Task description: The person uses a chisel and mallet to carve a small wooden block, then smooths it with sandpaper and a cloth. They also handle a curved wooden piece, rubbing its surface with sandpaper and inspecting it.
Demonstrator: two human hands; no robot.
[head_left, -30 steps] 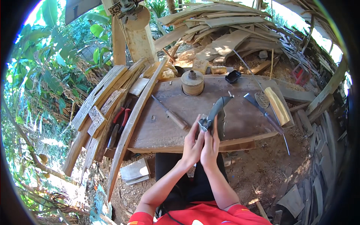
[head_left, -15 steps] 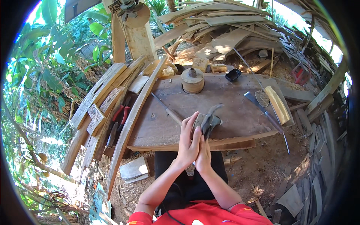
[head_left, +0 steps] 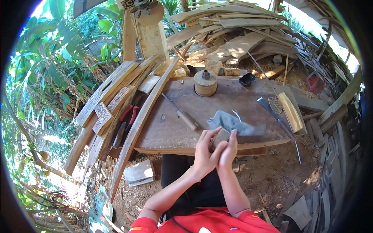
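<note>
My left hand [head_left: 206, 154] and my right hand [head_left: 227, 152] are together over the table's near edge. Between them is a small brownish-grey block [head_left: 221, 138], its lower part hidden by my fingers. Just beyond my fingertips a crumpled grey-blue cloth [head_left: 227, 121] stretches over the brown wooden table [head_left: 167, 134], its right end smeared by motion. Whether my fingers still touch the cloth I cannot tell. To the left of my hands lies a thin pointed tool with a wooden handle [head_left: 188, 119].
Right on the table are a chisel [head_left: 283, 125], a yellowish wood piece [head_left: 290, 110] and a long thin rod. A round wooden pot [head_left: 206, 83] and black tray [head_left: 247, 80] stand at the back. Planks [head_left: 143, 116] and red-handled pliers [head_left: 134, 113] line the left side.
The cloth, bunched dark at my fingers before, is now spread out beyond them to the right. My hands have shifted slightly right and nearer me, and the block shows between them.
</note>
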